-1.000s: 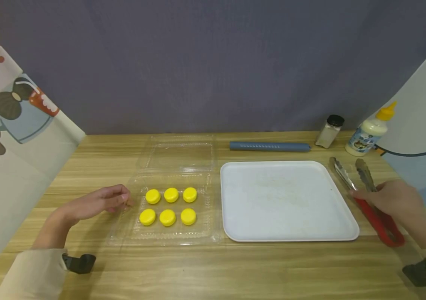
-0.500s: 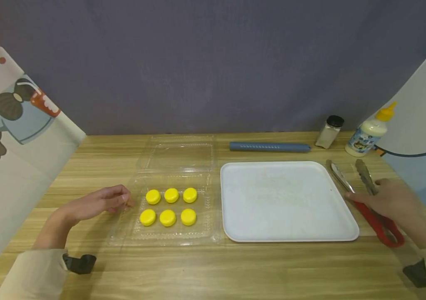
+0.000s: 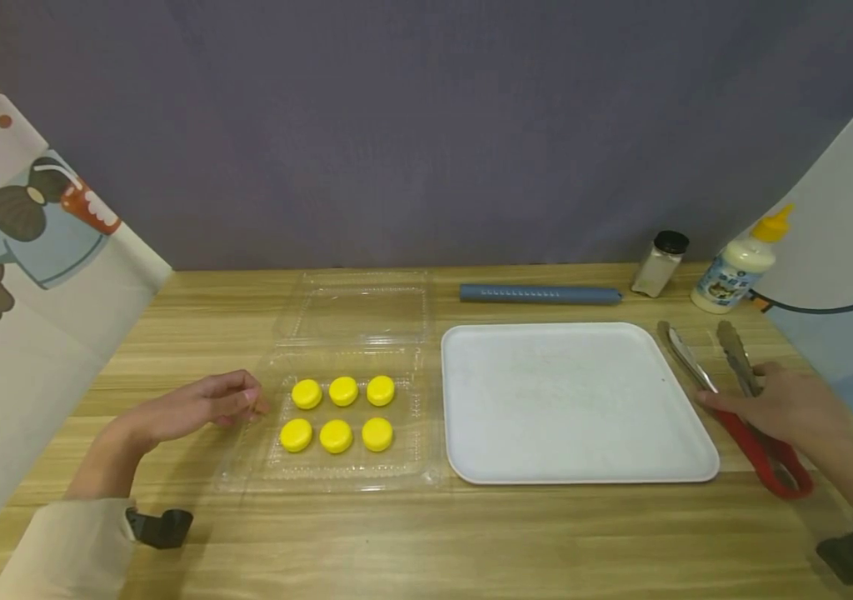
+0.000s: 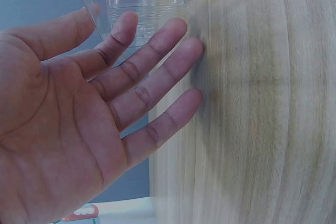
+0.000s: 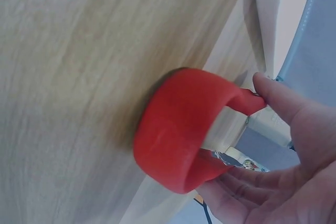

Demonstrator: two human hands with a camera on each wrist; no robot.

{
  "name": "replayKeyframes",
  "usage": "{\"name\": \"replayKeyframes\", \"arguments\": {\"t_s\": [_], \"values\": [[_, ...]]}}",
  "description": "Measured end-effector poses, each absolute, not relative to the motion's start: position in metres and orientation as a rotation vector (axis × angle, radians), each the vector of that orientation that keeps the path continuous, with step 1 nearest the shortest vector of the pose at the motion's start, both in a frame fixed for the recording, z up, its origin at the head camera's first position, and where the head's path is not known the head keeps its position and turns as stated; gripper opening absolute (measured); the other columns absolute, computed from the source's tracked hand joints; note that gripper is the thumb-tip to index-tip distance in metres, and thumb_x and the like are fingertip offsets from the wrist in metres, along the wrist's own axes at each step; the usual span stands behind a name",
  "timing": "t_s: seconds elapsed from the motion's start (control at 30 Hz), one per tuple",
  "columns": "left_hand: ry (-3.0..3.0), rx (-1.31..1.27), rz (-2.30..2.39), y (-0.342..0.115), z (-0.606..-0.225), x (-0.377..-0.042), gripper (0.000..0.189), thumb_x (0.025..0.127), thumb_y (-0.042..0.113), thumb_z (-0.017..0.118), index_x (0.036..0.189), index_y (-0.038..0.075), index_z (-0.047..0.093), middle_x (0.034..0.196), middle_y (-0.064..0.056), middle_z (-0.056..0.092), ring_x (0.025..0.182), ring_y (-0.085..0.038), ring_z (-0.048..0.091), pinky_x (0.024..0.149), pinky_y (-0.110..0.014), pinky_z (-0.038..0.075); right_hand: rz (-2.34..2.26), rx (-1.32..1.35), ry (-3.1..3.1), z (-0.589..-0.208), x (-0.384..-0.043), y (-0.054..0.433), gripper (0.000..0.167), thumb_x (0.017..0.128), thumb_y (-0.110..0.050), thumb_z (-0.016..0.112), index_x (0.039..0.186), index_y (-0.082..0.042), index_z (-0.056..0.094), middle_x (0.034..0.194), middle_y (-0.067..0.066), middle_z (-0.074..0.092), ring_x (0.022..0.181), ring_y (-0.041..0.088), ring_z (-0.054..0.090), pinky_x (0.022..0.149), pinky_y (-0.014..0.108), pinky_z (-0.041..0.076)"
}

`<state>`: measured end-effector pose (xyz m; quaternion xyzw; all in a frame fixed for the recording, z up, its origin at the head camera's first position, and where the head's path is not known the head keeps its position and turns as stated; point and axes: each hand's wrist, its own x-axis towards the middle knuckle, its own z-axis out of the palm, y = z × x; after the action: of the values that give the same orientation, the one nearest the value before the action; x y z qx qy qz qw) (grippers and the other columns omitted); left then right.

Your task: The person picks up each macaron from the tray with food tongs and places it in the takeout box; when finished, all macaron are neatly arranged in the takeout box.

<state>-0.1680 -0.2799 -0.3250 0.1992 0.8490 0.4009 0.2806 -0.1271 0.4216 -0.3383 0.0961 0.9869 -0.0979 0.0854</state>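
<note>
Item: metal tongs with a red handle, just beside the right edge of the white tray; tips spread apart and pointing away from me. I cannot tell whether they bear fully on the table.

Item: my right hand, curled around the tongs, thumb on one arm, fingers on the other.

Item: my left hand, fingers loosely extended, gripping nothing that I can make out, at the left edge of the clear container; contact uncertain.

Item: six yellow discs, two rows of three, inside that container, lid folded back.

Handling note: securing the tongs seems the step in hand. I would want thumb and fingers level on opposite arms, pressure even so the tips meet squarely, and the near arm lifted clear of the tray's rim.
</note>
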Motion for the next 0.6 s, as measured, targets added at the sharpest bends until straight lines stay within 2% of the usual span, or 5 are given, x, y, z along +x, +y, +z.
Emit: {"name": "replayKeyframes", "arguments": {"t_s": [0.1, 0.43, 0.6], "values": [[2.272, 0.539, 1.077, -0.2799, -0.3254, -0.1685, 0.031, 0.111, 0.023, 0.041, 0.123, -0.002, 0.054, 0.121, -0.014, 0.061, 0.109, -0.028, 0.058, 0.088, -0.046, 0.049, -0.297, 0.268, 2.943, -0.3389, -0.1269, 0.4234, 0.106, 0.087, -0.068, 0.066, 0.118, 0.031, 0.04, 0.087, 0.036, 0.06, 0.075, 0.045, 0.061, 0.059, 0.047, 0.051], [2.264, 0.541, 1.081, -0.281, -0.3267, -0.1688, 0.03, 0.111, 0.023, 0.041, 0.123, -0.002, 0.054, 0.122, -0.014, 0.06, 0.109, -0.028, 0.058, 0.089, -0.046, 0.049, -0.306, 0.26, 2.917, -0.3348, -0.1226, 0.4189, 0.107, 0.09, -0.067, 0.062, 0.118, 0.033, 0.037, 0.076, 0.022, 0.059, 0.068, 0.034, 0.058, 0.054, 0.039, 0.047], [2.265, 0.546, 1.084, -0.2811, -0.3264, -0.1684, 0.031, 0.111, 0.023, 0.041, 0.123, -0.002, 0.054, 0.122, -0.015, 0.061, 0.107, -0.028, 0.058, 0.088, -0.047, 0.049, -0.3, 0.23, 2.917, -0.3361, -0.1222, 0.4203, 0.103, 0.09, -0.068, 0.061, 0.115, 0.03, 0.041, 0.073, 0.015, 0.056, 0.067, 0.031, 0.056, 0.053, 0.037, 0.045]]}}
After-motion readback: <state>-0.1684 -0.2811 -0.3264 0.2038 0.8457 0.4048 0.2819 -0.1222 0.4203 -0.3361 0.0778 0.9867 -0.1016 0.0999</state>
